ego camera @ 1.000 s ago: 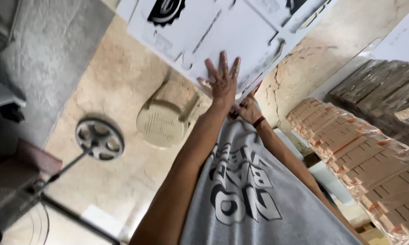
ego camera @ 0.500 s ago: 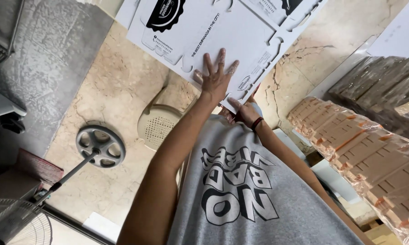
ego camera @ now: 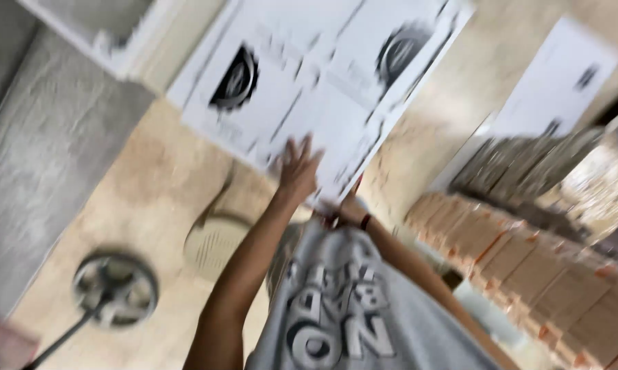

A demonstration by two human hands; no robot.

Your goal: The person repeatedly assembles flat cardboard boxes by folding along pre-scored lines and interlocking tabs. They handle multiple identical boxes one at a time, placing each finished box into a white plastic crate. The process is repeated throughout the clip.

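A flat white cardboard sheet (ego camera: pixel 309 82) with die-cut slots and two round black prints fills the upper middle of the blurred head view. My left hand (ego camera: pixel 298 168) lies flat against its near part, fingers spread. My right hand (ego camera: pixel 346 209), with a dark band on the wrist, sits at the sheet's near edge, partly hidden under it, and seems to grip that edge. Both forearms reach out over my grey printed shirt (ego camera: pixel 350 315).
Rows of stacked brown cardboard boxes (ego camera: pixel 528 260) run along the right. Another white sheet (ego camera: pixel 562 75) leans behind them. On the beige tiled floor (ego camera: pixel 151 185) stand a round beige stool (ego camera: pixel 216 240) and a round metal fan base (ego camera: pixel 115 288). A grey wall (ego camera: pixel 41 157) is at left.
The white sheet now looms larger and higher in view with both printed circles showing. My hands stay on its near edge. The view has swung and blurred.
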